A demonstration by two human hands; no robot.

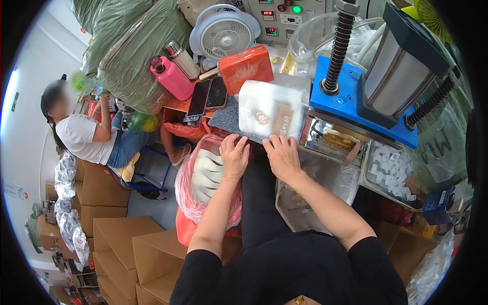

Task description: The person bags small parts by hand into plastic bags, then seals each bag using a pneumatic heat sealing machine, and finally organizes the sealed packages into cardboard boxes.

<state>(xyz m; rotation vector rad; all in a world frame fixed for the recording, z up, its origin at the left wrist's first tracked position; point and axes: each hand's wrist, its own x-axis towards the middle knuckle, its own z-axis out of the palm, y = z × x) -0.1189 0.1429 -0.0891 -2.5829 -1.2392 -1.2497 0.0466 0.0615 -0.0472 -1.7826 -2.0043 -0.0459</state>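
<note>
A white pouch stack [256, 111] with a brown printed mark and label lies on a grey felt mat [226, 121] at the table's near edge. My left hand [235, 156] rests at the stack's lower left corner and the mat's edge, fingers bent and apart. At the lower right corner is my right hand [282, 157], its fingers spread against the near edge of the pouches. Neither hand visibly grips anything; the thumbs are partly hidden. Just right of the stack stands a press with a blue plate [345, 99] and a metal block [330, 141] beneath it.
Left of my legs sits a pink bag [207, 178] of pale pouches. An orange-red packet [246, 68], phones [207, 94], a pink bottle [172, 79] and a fan [225, 33] stand behind. A tray of white pieces [390, 173] is at right. Another person [94, 129] sits at left.
</note>
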